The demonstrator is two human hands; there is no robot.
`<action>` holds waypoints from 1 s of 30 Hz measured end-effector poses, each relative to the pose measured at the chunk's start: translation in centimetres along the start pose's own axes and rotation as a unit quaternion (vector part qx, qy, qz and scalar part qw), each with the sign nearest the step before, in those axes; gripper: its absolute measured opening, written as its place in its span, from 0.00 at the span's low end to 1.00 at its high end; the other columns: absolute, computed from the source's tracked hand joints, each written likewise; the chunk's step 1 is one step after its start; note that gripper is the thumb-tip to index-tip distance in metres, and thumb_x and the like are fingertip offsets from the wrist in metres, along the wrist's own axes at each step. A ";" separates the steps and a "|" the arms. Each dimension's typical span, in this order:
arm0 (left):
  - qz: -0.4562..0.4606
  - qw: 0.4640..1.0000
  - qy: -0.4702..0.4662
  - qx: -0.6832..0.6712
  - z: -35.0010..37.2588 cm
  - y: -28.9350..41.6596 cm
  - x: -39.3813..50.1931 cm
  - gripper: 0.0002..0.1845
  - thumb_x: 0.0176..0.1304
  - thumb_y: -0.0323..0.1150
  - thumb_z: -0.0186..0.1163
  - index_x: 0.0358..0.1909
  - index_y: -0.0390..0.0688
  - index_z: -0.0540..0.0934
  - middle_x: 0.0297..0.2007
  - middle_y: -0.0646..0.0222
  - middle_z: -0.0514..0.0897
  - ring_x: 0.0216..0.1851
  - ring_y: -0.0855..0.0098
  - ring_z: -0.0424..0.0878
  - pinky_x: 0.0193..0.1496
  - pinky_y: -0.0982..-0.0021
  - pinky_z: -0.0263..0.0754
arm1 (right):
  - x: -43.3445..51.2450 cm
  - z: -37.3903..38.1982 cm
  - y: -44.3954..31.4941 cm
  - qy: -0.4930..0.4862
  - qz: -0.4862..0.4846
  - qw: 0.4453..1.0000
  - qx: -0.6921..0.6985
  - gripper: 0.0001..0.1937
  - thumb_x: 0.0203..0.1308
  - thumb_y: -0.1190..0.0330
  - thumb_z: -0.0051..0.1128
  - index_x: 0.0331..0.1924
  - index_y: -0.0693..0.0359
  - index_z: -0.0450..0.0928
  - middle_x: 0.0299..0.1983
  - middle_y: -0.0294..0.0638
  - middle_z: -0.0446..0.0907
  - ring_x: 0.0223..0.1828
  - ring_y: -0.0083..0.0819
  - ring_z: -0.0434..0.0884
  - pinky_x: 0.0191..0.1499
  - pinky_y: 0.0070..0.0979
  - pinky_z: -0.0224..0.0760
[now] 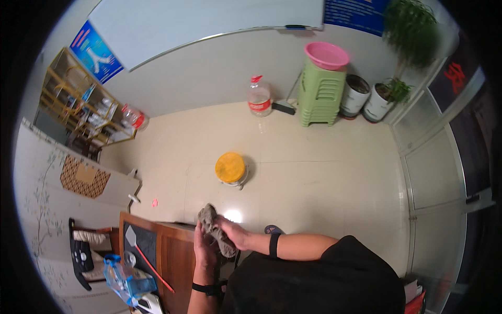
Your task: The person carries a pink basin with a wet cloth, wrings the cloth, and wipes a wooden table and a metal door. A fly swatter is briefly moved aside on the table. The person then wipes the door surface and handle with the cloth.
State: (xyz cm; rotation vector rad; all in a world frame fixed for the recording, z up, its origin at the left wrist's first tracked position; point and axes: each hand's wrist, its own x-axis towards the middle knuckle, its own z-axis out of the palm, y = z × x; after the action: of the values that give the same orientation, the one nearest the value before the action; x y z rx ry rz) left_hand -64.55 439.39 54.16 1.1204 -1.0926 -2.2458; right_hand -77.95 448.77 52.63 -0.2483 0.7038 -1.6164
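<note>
A bunched, twisted grey-brown cloth (208, 216) hangs in front of my body, held between both hands. My left hand (204, 246) presses along its left side with the fingers pointing up. From the right, my right hand (234, 234) grips its middle. The lower end of the cloth (226, 249) shows below my right hand. Just left of my left hand is a wooden tea table (176, 251) with a dark inset panel. On it lie a fly swatter with a red handle (153, 267), a clear round dish (129, 259) and a blue plastic water container (129, 280).
A yellow-topped round stool (230, 168) stands on the tiled floor (298, 188) ahead. Along the wall are a clear bottle (259, 98), a broom (284, 106), stacked green stools (321, 94) under a pink basin (327, 55), and potted plants (378, 102). A chair (84, 251) stands left.
</note>
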 end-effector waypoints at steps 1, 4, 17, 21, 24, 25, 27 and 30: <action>-0.008 0.994 -0.069 -0.079 1.0 -0.4 1.3 0.31 0.85 0.52 0.48 0.76 0.42 0.72 0.65 0.64 0.83 0.64 0.64 0.81 0.67 0.59 0.77 | -0.2 0.1 -0.3 0.012 -0.037 0.996 -0.075 0.28 0.85 0.57 0.42 0.81 0.57 0.60 0.76 0.40 0.69 0.77 0.32 0.65 0.79 0.34 0.58; -0.060 0.995 -0.052 -0.057 3.1 -0.2 5.4 0.31 0.86 0.52 0.43 0.74 0.41 0.75 0.68 0.62 0.82 0.67 0.61 0.80 0.73 0.60 0.72 | -0.6 -1.2 -1.7 -0.047 -0.098 0.979 -0.170 0.31 0.87 0.54 0.39 0.83 0.61 0.54 0.80 0.45 0.63 0.81 0.36 0.61 0.82 0.38 0.52; -0.152 0.949 -0.253 -0.111 11.3 0.2 19.8 0.31 0.83 0.53 0.45 0.73 0.41 0.76 0.69 0.57 0.81 0.67 0.56 0.80 0.73 0.54 0.74 | 4.2 -5.0 -10.7 0.205 -0.169 0.749 -0.607 0.47 0.77 0.38 0.44 0.80 0.75 0.53 0.77 0.72 0.61 0.80 0.70 0.57 0.82 0.58 0.48; -0.190 0.930 -0.284 -0.135 12.9 1.0 24.1 0.32 0.83 0.54 0.45 0.74 0.41 0.75 0.70 0.56 0.80 0.68 0.54 0.80 0.74 0.51 0.74 | 6.9 -5.2 -12.8 0.235 -0.115 0.712 -0.652 0.51 0.77 0.34 0.38 0.80 0.78 0.51 0.77 0.73 0.61 0.82 0.70 0.54 0.83 0.60 0.41; -0.210 0.921 -0.292 -0.151 13.6 2.1 26.8 0.33 0.82 0.54 0.45 0.75 0.41 0.74 0.71 0.55 0.80 0.69 0.53 0.79 0.74 0.49 0.74 | 8.0 -5.0 -14.4 0.246 -0.100 0.694 -0.669 0.49 0.79 0.35 0.37 0.80 0.79 0.54 0.78 0.69 0.63 0.81 0.69 0.56 0.83 0.61 0.40; -0.218 0.917 -0.297 -0.155 14.0 2.4 27.5 0.33 0.82 0.54 0.45 0.75 0.41 0.74 0.71 0.55 0.79 0.69 0.53 0.79 0.74 0.49 0.75 | 8.2 -5.1 -15.0 0.255 -0.105 0.683 -0.676 0.49 0.79 0.36 0.38 0.79 0.79 0.55 0.77 0.68 0.64 0.81 0.69 0.56 0.83 0.60 0.41; -0.242 0.905 -0.313 -0.160 14.4 3.2 28.6 0.34 0.82 0.56 0.45 0.75 0.42 0.74 0.70 0.54 0.80 0.68 0.51 0.79 0.73 0.47 0.75 | 8.6 -5.0 -15.8 0.275 -0.127 0.681 -0.666 0.42 0.80 0.40 0.41 0.77 0.73 0.63 0.75 0.63 0.70 0.80 0.66 0.59 0.83 0.57 0.45; -0.299 0.857 -0.356 -0.223 15.4 4.0 29.9 0.36 0.82 0.62 0.43 0.74 0.44 0.75 0.69 0.53 0.81 0.68 0.47 0.79 0.72 0.43 0.76 | 8.4 -5.2 -17.0 0.298 -0.157 0.728 -0.597 0.30 0.79 0.48 0.51 0.71 0.62 0.76 0.70 0.53 0.79 0.78 0.61 0.66 0.80 0.52 0.55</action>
State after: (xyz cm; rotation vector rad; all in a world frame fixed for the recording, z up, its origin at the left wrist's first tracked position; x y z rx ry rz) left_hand -94.70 425.11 48.54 0.4411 -0.3636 -3.3303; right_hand -96.27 442.64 56.31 -0.8234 2.2908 -1.2964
